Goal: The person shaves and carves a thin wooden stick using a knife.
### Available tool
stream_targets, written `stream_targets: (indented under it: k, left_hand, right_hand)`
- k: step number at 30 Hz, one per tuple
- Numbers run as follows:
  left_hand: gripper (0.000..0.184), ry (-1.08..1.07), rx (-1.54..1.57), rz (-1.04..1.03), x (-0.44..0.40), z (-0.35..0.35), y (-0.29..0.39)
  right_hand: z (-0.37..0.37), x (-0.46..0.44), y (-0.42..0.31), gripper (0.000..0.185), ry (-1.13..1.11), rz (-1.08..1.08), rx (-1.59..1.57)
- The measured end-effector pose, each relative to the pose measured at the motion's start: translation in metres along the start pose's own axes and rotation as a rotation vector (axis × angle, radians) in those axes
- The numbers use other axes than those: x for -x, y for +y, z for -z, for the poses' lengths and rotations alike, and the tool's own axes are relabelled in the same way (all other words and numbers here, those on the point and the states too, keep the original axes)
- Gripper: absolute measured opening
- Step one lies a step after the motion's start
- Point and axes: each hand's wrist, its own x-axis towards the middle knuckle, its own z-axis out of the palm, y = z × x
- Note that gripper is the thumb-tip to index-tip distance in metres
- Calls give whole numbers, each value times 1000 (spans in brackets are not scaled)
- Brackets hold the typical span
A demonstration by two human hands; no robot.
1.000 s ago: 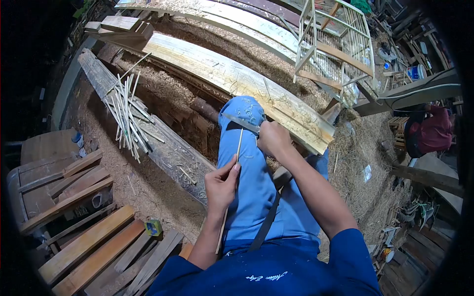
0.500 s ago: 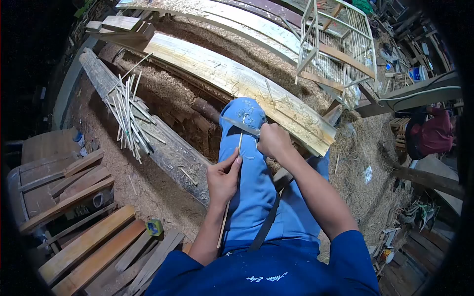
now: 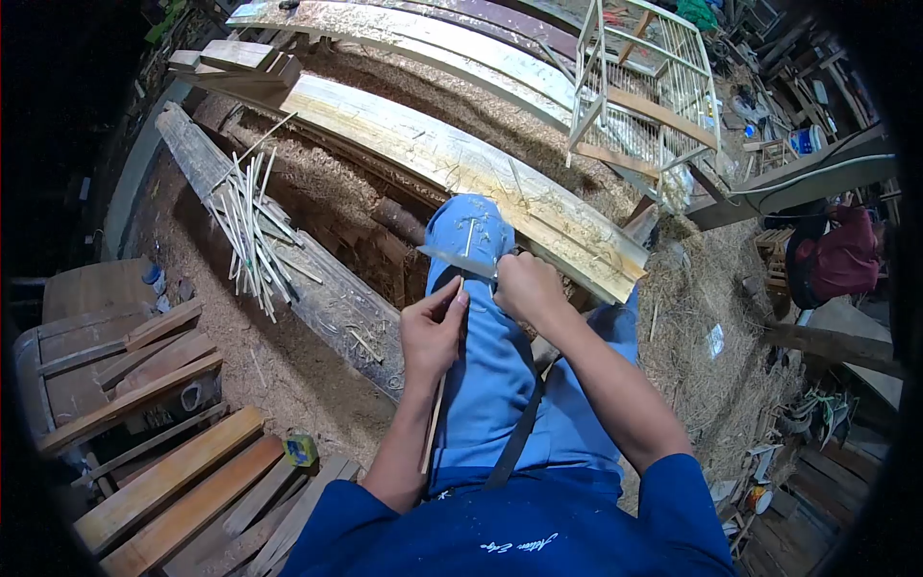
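Note:
My left hand (image 3: pixel 430 334) pinches a thin wooden stick (image 3: pixel 470 237) between thumb and fingers. The stick's far end lies over the knee of my blue trousers, and its near end runs back along my left forearm. In my right hand (image 3: pixel 530 291) is a knife (image 3: pixel 450 258), gripped by its handle. Its blade points left and crosses the stick just beyond my left fingertips. Small curled shavings lie on the knee around the stick. My right fingers hide the knife's handle.
A bundle of thin sticks (image 3: pixel 252 236) rests on a weathered plank (image 3: pixel 332 298) at left. Beyond my knee is a shaving-strewn board (image 3: pixel 423 139). A slatted cage (image 3: pixel 649 91) stands at upper right; a person in a red top (image 3: pixel 838 255) is at far right. Cut boards (image 3: pixel 178 476) lie lower left.
My right hand and the knife have shifted a little toward my body along the stick, nearer my left fingers. The left hand has barely moved. The view has tilted slightly.

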Motion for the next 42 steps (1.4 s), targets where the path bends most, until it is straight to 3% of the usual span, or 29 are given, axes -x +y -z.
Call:
stream_targets:
  k: [4,6,9,12,32,34,42]
  left_hand:
    - [32,36,-91,-74,-17,-2,-4]
    - [32,29,-54,-63,-16,-1,-10]
    - [33,-25,41,-202,-12,2,-22]
    - [32,-43,-38,-30,1,10,-16]
    - [31,-10,-136,-87,56,33,-31]
    - [30,-21,-81,48,64,36,-24]
    - [28,-28,-14,44,50,25,-12]
  right_hand:
    - [4,-4,-2,19,-48,21,27]
    - [-1,-9,0,18,-45,-21,3]
    - [-5,-17,3,17,-36,-86,-23]
    - [-4,-22,5,18,-28,-110,-27]
    - [-8,-20,14,21,61,-131,-70]
    - [-8,-18,12,24,40,-117,-48]
    - [-3,-11,14,28,50,-132,-137]
